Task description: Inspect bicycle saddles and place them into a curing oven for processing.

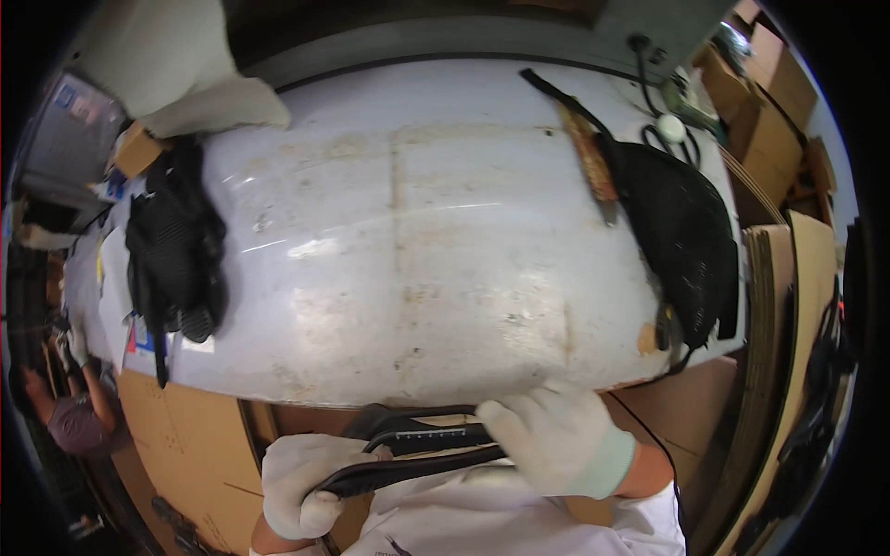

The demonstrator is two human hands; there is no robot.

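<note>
And here we are at the near edge of the tabletop (464, 324), where both hands are busy with a black fabric piece (408, 471), held just in front of the person's body. The left hand (311, 482) is closed round its left end, thumb over the lower band; the right hand (556, 440) grips the right end, fingers bent over the edge. The step in hand looks like holding the piece spread between two grips — a long gap shows between its bands. Any next move would call for a steady hold at both ends, since this cloth looks soft and ready to fold.

Now the textures: pale, matte gloved hands against dark fabric, with a row of small white marks on the upper band. The tabletop is whitish, glossy, stained brown. Left lies a crumpled black bundle (176, 246); right — a rounded black bag (677, 222).
</note>
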